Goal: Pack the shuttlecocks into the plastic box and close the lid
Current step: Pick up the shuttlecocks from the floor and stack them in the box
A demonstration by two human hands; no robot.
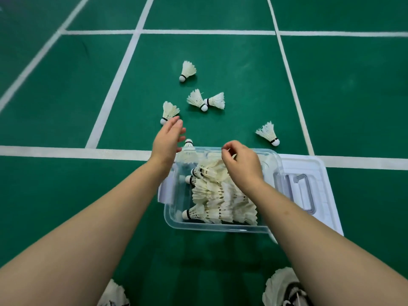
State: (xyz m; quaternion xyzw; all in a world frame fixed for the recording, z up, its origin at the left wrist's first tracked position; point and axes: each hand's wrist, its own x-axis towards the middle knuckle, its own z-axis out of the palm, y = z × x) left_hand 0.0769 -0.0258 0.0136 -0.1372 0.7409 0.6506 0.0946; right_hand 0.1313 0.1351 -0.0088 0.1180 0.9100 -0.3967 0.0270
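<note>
Most shuttlecocks (218, 193) are already laid in the plastic box (176, 219); five loose ones (169, 112) remain beyond it; the left hand (169, 140) is spread empty, the right hand (241, 167) is curled over the box, grip indiscernible; the lid (313, 173) is lying right of it, unfitted.

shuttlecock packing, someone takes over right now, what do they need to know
Left hand: open, reaching past the box toward the nearest loose shuttlecock.
Right hand: fingers curled over the pile in the box; cannot tell if it holds one.
Done: box mostly full of shuttlecocks.
Left: five loose ones on the floor beyond the box, one leaning on its far rim. Then fit the lid, lying right of the box.
</note>
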